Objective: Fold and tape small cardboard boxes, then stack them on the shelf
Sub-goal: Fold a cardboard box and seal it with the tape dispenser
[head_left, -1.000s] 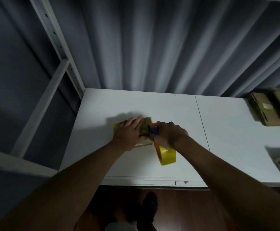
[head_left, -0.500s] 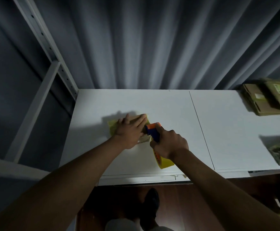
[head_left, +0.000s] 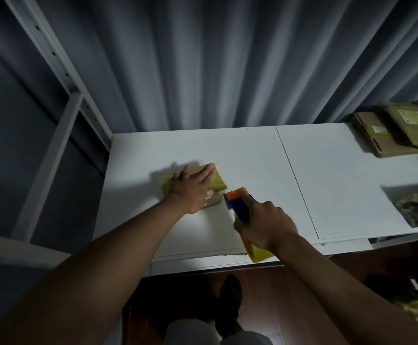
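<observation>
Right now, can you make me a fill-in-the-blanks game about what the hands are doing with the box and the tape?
1. The left hand lies ____ on the small cardboard box.
2. The right hand holds a tape dispenser with an orange and ____ body.
3. The tape roll is coloured ____.
4. The box rests on a ____ table.

Missing words: flat; blue; yellow; white

No legible text anywhere: the pale label (head_left: pixel 416 118) on the flattened cardboard stack (head_left: pixel 389 135) at far right carries print too small and blurred to read.
</observation>
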